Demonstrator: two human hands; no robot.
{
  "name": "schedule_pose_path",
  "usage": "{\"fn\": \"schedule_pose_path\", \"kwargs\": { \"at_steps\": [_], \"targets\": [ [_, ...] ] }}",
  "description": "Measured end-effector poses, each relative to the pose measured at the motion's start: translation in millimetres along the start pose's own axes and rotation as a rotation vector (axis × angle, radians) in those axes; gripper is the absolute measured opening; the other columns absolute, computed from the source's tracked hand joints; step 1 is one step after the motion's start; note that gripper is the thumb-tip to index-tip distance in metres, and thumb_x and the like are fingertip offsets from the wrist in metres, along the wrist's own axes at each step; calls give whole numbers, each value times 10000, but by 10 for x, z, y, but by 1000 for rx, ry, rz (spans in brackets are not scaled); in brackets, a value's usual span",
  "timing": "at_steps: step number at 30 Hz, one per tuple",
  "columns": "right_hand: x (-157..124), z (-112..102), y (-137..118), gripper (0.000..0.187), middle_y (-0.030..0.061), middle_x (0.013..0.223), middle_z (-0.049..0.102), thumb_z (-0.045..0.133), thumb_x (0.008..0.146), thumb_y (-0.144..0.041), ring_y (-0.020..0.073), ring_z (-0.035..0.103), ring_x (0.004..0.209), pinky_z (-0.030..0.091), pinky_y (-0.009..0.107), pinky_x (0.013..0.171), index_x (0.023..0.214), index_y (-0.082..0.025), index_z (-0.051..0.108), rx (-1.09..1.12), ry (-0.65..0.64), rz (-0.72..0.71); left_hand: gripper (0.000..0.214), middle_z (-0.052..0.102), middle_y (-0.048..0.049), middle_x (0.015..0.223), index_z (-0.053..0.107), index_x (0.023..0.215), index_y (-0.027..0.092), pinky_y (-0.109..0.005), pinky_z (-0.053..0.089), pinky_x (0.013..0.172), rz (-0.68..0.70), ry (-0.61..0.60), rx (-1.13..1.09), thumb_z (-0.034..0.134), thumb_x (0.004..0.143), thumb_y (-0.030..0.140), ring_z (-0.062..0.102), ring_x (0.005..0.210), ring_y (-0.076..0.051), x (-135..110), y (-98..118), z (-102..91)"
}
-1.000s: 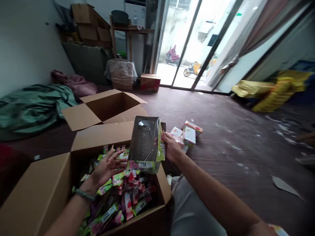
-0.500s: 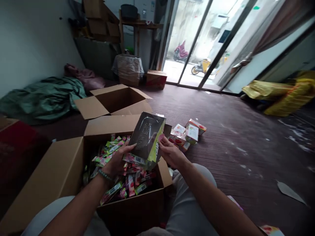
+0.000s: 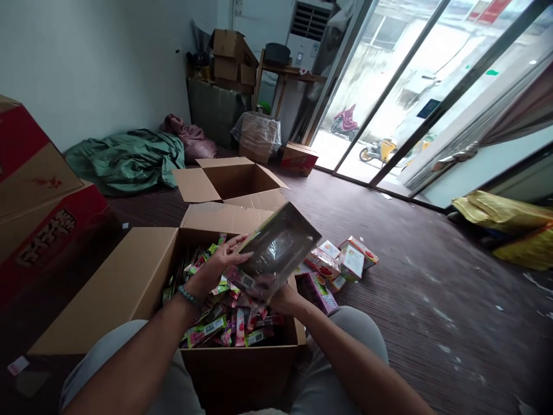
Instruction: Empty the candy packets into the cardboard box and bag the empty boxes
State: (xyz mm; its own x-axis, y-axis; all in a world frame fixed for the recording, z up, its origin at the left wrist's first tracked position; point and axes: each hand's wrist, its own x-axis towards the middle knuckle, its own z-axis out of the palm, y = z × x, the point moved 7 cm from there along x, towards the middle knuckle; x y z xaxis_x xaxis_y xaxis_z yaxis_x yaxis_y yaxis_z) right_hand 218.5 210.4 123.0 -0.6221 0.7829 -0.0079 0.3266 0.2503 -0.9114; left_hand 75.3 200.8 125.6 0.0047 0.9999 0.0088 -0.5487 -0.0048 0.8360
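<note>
I hold a small retail box with a dark clear window (image 3: 276, 249) tilted above an open cardboard carton (image 3: 121, 288). My left hand (image 3: 222, 262) grips the box's left edge, fingers curled over the top. My right hand (image 3: 283, 297) supports it from beneath, mostly hidden by the box. The carton is full of several pink and green snack packets (image 3: 224, 323). My knees flank the carton.
A pile of small printed boxes (image 3: 341, 262) lies on the floor right of the carton. An empty open carton (image 3: 233, 181) stands behind. Red printed cartons (image 3: 38, 202) are stacked at left. Green cloth (image 3: 125, 158), stacked boxes and glass sliding doors lie further back.
The windowed box has tipped from upright to slanting rightward. My left hand came up from the packets to grip it; my right hand slid underneath. The view panned left.
</note>
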Motion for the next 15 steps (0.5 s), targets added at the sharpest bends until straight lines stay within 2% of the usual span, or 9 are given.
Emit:
{"fn": "schedule_pose_path", "kwargs": {
  "at_steps": [1, 3, 6, 7, 9, 11, 12, 14, 15],
  "targets": [
    [13, -25, -25, 218, 16, 673, 624, 709, 713, -437, 214, 555, 735, 489, 378, 791, 653, -232, 667, -25, 64, -24, 615, 739, -120, 1152, 686, 1208, 150, -322, 536, 818, 11, 46, -3, 863, 623, 223, 692, 1034, -301, 0, 59, -82],
    [0, -226, -100, 234, 36, 740, 606, 626, 773, -441, 206, 532, 761, 469, 340, 755, 676, -229, 649, -75, 310, -75, 584, 767, -102, 1023, 687, 1188, 133, -306, 543, 742, 65, 152, -34, 861, 644, 255, 720, 876, -260, 26, 198, -297],
    [-110, -609, -168, 260, 47, 790, 578, 556, 830, -449, 210, 507, 796, 441, 346, 795, 694, -237, 623, -247, 631, -77, 431, 775, -61, 991, 710, 1122, 139, -282, 566, 754, 254, 348, -176, 803, 721, 269, 717, 861, -216, 84, 432, -679],
    [-135, -693, -140, 284, 51, 775, 571, 554, 838, -456, 221, 509, 815, 434, 363, 827, 668, -236, 609, -307, 650, -37, 362, 775, -45, 1006, 716, 1098, 151, -274, 572, 773, 320, 411, -234, 765, 762, 277, 713, 892, -203, 94, 483, -782],
    [-164, -758, 0, 293, 68, 770, 597, 614, 815, -476, 262, 534, 919, 412, 415, 926, 652, -232, 620, -363, 560, 73, 278, 770, -18, 1054, 713, 1097, 183, -268, 575, 828, 382, 476, -317, 681, 843, 294, 699, 970, -185, 111, 491, -860],
    [-203, -675, 178, 293, 95, 923, 669, 719, 748, -513, 302, 546, 1082, 390, 451, 1010, 811, -228, 694, -239, 391, 146, 295, 750, -6, 1141, 684, 1162, 216, -275, 563, 888, 349, 435, -311, 641, 889, 317, 676, 1060, -184, 131, 383, -717],
    [-232, -595, 235, 407, 104, 1063, 680, 757, 714, -538, 307, 540, 1165, 394, 453, 1033, 982, -236, 703, -94, 323, 142, 335, 732, -7, 1197, 659, 1212, 232, -279, 550, 920, 309, 375, -269, 648, 892, 331, 659, 1110, -189, 134, 296, -563],
    [-294, -448, 244, 738, 93, 1321, 608, 801, 672, -557, 273, 531, 1264, 427, 423, 1048, 1315, -287, 557, 257, 288, 53, 470, 680, -6, 1305, 595, 1314, 271, -282, 510, 985, 229, 223, -143, 703, 863, 342, 610, 1213, -202, 102, 87, -167],
    [-323, -414, 219, 843, 80, 1375, 578, 817, 664, -537, 251, 544, 1269, 448, 401, 1042, 1397, -311, 467, 404, 330, -7, 545, 651, -3, 1353, 559, 1358, 295, -283, 483, 1020, 191, 144, -70, 731, 843, 344, 575, 1265, -207, 69, -24, 42]
  ]
}}
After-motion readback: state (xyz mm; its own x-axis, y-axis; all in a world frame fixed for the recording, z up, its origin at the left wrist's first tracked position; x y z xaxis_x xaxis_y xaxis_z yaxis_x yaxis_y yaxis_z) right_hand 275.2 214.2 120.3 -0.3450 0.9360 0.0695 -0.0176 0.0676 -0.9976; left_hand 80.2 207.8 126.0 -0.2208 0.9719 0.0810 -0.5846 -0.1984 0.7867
